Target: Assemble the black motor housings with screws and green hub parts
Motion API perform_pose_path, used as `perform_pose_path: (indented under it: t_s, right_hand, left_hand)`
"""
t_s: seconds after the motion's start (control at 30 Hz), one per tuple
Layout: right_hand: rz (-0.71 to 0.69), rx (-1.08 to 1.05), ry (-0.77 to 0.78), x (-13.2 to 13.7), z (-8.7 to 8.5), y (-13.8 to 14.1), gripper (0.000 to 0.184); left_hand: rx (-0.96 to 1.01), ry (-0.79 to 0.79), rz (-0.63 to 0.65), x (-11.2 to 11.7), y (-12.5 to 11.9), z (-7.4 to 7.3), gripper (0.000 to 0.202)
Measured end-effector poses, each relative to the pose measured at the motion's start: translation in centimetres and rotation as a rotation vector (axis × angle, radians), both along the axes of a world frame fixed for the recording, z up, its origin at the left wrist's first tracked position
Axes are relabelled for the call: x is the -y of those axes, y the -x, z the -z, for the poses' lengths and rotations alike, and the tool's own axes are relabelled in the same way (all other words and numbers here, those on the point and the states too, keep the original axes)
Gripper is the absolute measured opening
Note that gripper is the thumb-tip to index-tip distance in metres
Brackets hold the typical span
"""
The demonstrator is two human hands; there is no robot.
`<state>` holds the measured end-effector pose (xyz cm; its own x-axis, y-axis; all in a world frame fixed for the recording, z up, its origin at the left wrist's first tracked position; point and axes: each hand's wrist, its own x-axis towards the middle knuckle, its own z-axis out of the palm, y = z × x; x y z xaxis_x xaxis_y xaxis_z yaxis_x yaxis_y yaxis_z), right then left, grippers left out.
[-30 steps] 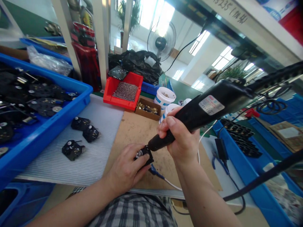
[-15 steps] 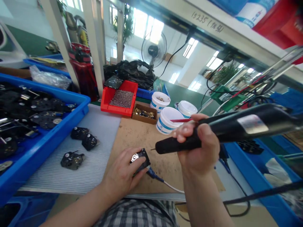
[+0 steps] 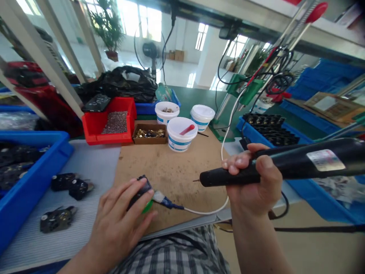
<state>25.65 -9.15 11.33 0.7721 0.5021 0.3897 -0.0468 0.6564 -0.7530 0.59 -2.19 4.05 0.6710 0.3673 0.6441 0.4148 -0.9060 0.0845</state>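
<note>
My right hand [image 3: 255,179] is wrapped round a black electric screwdriver [image 3: 288,163], its thin bit pointing left above the cardboard. My left hand [image 3: 122,213] grips a small black part [image 3: 140,193] on the cardboard sheet [image 3: 182,171], the fingers over its top and hiding much of it. Something bright green [image 3: 147,206] shows beneath those fingers. Beside the part lies the blue-wrapped end of a white cable [image 3: 168,202]; whether it touches the part I cannot tell. The screwdriver's bit is apart from the part, to its right.
Several black assemblies [image 3: 58,219] lie left, beside a blue bin [image 3: 61,152]. Along the back stand a red bin [image 3: 131,118] of small screws, a cardboard box [image 3: 149,140] of brass pieces and white tubs [image 3: 182,142]. A green-clamped stand [image 3: 251,91] and blue crate [image 3: 310,205] are right.
The view has swung to the right. The black part in my left hand is turned, with green now showing under it and its silver piece hidden. My right hand still holds the screwdriver, further from the part.
</note>
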Motion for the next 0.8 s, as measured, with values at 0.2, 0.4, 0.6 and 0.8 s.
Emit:
perform_pose_path:
  t_s: [0.2, 0.4, 0.6, 0.8]
  right_hand:
    - [0.166, -0.016, -0.082, 2.0, -0.2, -2.9, 0.025]
    - [0.164, -0.082, -0.042, 3.9, 0.7, -4.1, 0.024]
    - [0.193, -0.133, 0.016, 5.0, 1.4, -5.4, 0.024]
    - [0.179, -0.209, 0.055, 5.3, 2.0, -6.1, 0.027]
  left_hand:
    - [-0.348, 0.265, 0.265, 2.0, -7.2, -0.3, 0.024]
    - [-0.567, 0.374, 0.206, 0.4, -13.9, 1.7, 0.012]
    - [-0.655, 0.353, 0.280, -0.2, -14.8, 2.0, 0.005]
    - [-0.649, 0.325, 0.350, -0.5, -15.2, 2.4, 0.005]
